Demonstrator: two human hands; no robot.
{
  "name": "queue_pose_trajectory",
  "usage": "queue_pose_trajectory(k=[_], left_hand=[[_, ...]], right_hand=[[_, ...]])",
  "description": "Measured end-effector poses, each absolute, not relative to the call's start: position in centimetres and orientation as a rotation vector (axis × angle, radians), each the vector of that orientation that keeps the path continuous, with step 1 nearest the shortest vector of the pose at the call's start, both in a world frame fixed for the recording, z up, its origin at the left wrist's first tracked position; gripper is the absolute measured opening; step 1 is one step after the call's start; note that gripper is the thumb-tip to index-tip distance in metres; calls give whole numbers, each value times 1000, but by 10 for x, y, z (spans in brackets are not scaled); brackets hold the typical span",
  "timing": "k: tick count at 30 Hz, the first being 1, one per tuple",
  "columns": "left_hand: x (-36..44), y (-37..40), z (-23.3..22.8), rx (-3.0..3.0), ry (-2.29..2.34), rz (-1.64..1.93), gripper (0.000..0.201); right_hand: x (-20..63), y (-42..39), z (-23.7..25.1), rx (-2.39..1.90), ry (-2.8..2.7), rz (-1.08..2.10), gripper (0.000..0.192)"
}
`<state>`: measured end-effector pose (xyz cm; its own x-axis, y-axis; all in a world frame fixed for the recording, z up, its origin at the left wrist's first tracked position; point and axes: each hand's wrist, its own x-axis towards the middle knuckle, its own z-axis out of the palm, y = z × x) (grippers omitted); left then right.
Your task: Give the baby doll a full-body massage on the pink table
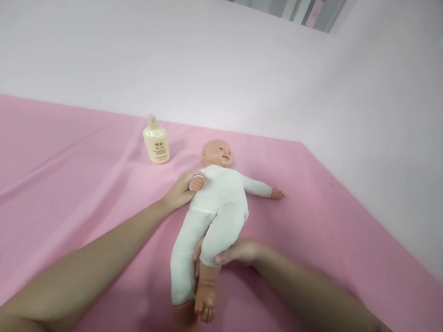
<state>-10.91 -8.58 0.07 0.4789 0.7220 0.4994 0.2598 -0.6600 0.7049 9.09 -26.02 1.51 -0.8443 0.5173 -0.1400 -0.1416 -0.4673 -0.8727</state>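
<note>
A baby doll [217, 200] in a white bodysuit lies on its back on a pink sheet [79, 182], head toward the far wall. My left hand [180, 190] grips the doll's near arm at the wrist, beside its chest. My right hand [234, 253] is closed around the lower part of one doll leg, just above the bare foot. The doll's other arm stretches out to the right, and its other leg lies flat toward me.
A cream-coloured lotion bottle [156, 142] stands upright on the sheet, behind and to the left of the doll's head. A pale wall runs behind the sheet and down its right side.
</note>
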Motion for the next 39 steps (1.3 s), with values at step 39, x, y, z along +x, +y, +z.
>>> queue_pose_trajectory(k=[39], left_hand=[[-110,-86,1,2210,779,1129,28]], right_hand=[[93,-260,13,-570,-1397,2281,61]])
